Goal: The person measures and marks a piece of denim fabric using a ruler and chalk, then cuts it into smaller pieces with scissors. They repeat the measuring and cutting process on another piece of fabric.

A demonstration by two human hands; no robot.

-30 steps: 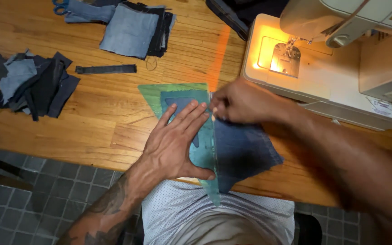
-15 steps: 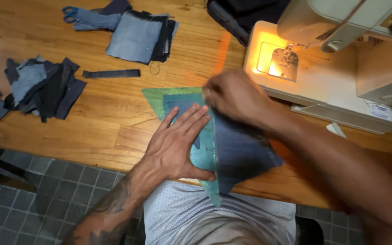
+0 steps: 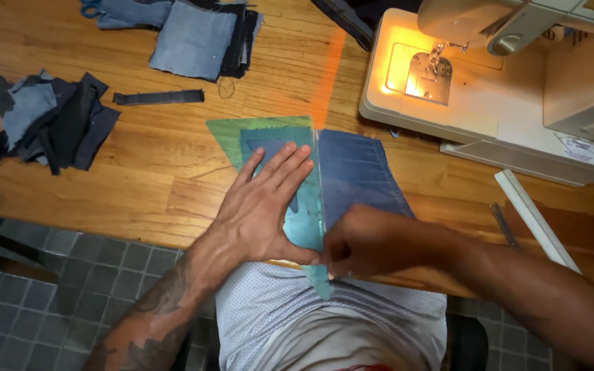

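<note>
My left hand (image 3: pixel 262 213) lies flat with its fingers spread on a see-through green triangular template (image 3: pixel 269 130). The template covers the left part of a dark blue denim piece (image 3: pixel 359 172) on the wooden table (image 3: pixel 139 178). My right hand (image 3: pixel 362 240) is clenched at the near end of the template's straight right edge, close to the table's front edge. Its fingers pinch a small tool that is almost wholly hidden. My left thumb touches the right hand's fingertips.
A lit white sewing machine (image 3: pixel 489 89) stands at the back right. A pale ruler (image 3: pixel 534 220) and a thin metal tool (image 3: pixel 503 223) lie to the right. Denim scraps (image 3: pixel 42 124) are piled left, with a dark strip (image 3: pixel 158 97) and stacked denim squares (image 3: pixel 194 38) behind.
My right hand has slid along the template's straight edge from its far end down to its near end. The left hand has stayed pressed on the template.
</note>
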